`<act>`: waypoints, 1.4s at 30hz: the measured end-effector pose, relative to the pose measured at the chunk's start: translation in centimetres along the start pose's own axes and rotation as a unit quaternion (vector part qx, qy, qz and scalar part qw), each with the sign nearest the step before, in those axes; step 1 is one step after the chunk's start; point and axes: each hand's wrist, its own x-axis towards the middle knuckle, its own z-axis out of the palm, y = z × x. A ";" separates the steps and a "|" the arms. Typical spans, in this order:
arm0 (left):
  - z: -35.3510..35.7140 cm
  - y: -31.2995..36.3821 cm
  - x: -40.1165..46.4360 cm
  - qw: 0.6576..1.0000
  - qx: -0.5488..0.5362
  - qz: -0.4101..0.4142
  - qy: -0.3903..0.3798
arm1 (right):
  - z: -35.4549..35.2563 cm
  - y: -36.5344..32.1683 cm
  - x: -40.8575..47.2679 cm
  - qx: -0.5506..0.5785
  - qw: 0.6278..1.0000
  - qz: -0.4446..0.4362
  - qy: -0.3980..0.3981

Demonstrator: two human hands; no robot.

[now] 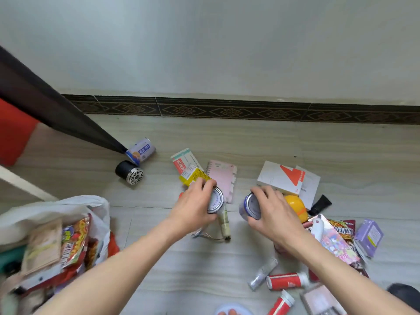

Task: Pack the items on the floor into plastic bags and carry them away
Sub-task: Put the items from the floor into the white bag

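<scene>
— While we grip one can point(216, 200) in the left hand point(193, 210) and another can point(251, 206) in the right hand point(276, 214), both held above the floor point(181, 264), where should they go?

— Into the bag point(75, 203) at our left, we think, which gapes open and already holds snack packets point(75, 239). We should swing the left one over first, lower it in rather than drop it, then follow with the right, so neither rolls off.

— What remains?

— Plenty: a third can point(142, 151) lies near the wall, and boxes, tubes and a notebook point(221, 176) are scattered ahead and to the right.

— Can we read anything?

— Hardly. The third can bears Chinese characters too small to make out; the lids in our hands carry ringed print, blurred. The red tubes point(287, 280) show white lettering we cannot tell.
</scene>
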 end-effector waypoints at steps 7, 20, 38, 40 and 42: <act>-14.4 -2.8 -11.8 0.995 0.095 -0.023 0.005 | -6.5 -13.8 -1.7 0.005 0.988 -0.149 -0.038; -14.5 -18.8 -37.9 0.925 0.026 -0.334 0.178 | 1.8 -38.2 -5.0 -0.030 0.920 -0.328 -0.213; -10.7 -30.4 -36.6 0.809 0.038 -0.486 0.329 | 13.1 -47.5 2.2 0.068 0.932 -0.351 -0.057; -10.6 -31.2 -36.5 0.808 -0.013 -0.486 0.332 | 13.9 -47.7 2.6 0.043 0.932 -0.357 -0.051; -10.2 -31.6 -36.1 0.810 -0.052 -0.480 0.333 | 14.6 -47.8 2.9 0.027 0.934 -0.351 -0.054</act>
